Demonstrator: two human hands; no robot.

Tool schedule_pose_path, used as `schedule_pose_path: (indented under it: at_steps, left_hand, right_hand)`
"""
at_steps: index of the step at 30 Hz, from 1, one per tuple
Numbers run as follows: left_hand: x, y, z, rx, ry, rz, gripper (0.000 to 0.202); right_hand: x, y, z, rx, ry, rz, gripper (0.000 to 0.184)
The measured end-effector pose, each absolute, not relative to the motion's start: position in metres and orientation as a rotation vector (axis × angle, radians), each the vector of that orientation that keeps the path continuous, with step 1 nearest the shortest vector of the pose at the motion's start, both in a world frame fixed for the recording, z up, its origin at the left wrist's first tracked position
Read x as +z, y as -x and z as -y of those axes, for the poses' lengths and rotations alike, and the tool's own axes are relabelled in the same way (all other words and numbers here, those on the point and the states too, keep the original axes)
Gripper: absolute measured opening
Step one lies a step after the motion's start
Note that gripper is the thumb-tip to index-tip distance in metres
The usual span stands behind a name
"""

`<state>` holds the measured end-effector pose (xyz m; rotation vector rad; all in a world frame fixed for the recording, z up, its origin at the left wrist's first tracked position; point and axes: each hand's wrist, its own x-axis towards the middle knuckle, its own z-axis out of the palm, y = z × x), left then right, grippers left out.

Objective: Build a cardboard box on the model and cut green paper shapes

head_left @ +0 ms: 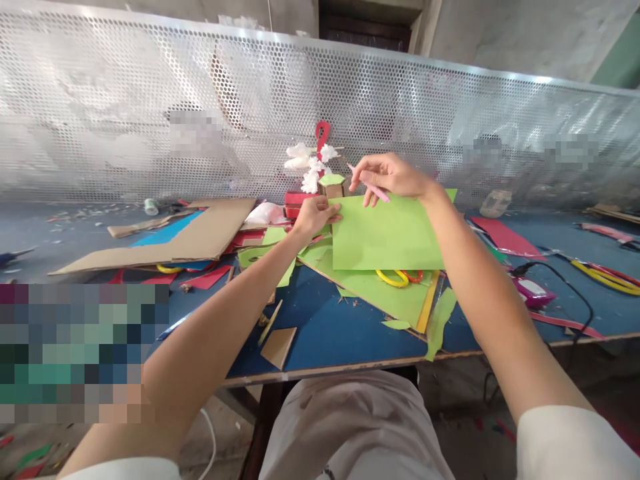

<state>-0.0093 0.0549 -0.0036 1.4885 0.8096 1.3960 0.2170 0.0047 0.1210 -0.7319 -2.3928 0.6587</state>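
My left hand (316,217) is closed at the upper left corner of a light green paper sheet (385,237), fingertips pinching its edge. The sheet is tilted above the blue table and covers part of what lies under it. Over the sheet's top edge, my right hand (393,177) grips a slim pink pen (376,191), which slants down to the right. Just behind my left hand stands a small cardboard piece with a green hexagonal top (332,180). Scissors with yellow handles (393,278) stick out from under the sheet, on a larger green board (370,293).
Cardboard pieces (200,233) lie at left, with red and green scraps. At right are a red sheet (505,237), a clear jar (495,203), a magenta device (535,292) with a black cable and yellow-handled scissors (605,277). A perforated metal panel (260,100) borders the table's back.
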Motion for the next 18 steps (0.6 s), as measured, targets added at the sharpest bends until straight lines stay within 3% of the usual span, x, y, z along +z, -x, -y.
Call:
schedule_pose_path:
  at_steps: [7, 18]
  left_hand:
    - [-0.004, 0.01, -0.056, 1.399, -1.491, -0.797, 0.044]
    - [-0.007, 0.009, -0.06, 1.417, -1.482, -0.754, 0.038]
  right_hand:
    - [0.114, -0.226, -0.019, 0.642, 0.514, 2.466, 0.03]
    - [0.101, -0.214, -0.03, 0.329, 0.661, 2.415, 0.024]
